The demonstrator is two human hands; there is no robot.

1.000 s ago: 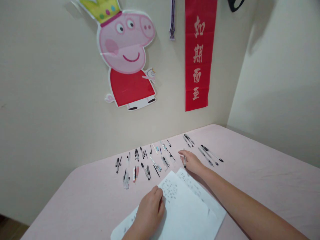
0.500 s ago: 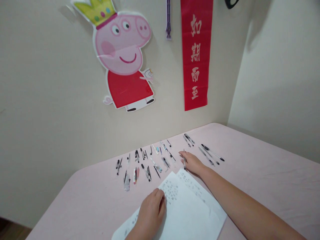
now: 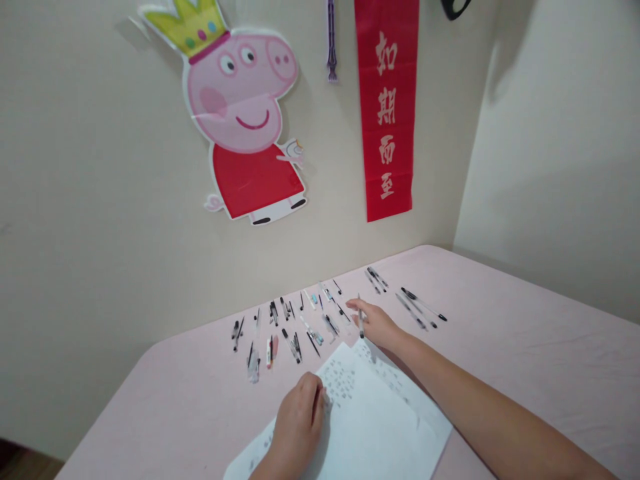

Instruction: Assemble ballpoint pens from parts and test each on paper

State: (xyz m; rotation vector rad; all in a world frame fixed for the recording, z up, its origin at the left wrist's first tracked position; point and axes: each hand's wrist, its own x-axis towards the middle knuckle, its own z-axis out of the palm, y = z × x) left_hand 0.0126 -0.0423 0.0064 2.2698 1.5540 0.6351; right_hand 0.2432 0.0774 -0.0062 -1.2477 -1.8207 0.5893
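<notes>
My right hand (image 3: 379, 325) reaches over the far corner of the papers and holds a slim clear pen (image 3: 361, 315) upright between thumb and fingers. Its other fingers stretch toward the pens on the left. My left hand (image 3: 299, 417) rests on the left part of the white papers (image 3: 380, 433), with its fingers curled under. Whatever those fingers hold, if anything, is hidden. Rows of small dark marks cover parts of the sheets. Beyond the hands lie taken-apart pen pieces in small groups, among them a black-capped pen (image 3: 289, 343) and a white-and-red stick (image 3: 269, 353).
A pink cloth (image 3: 525, 347) covers the table. At the right lie several whole-looking pens (image 3: 415, 312), with another small group of pens (image 3: 376, 280) near the wall. A pig cutout (image 3: 257, 177) and a red banner (image 3: 389, 143) hang on the wall behind.
My right hand has shifted slightly left with the pen, toward the loose pieces. My left hand stays on the papers, almost unmoved. The view has turned a little.
</notes>
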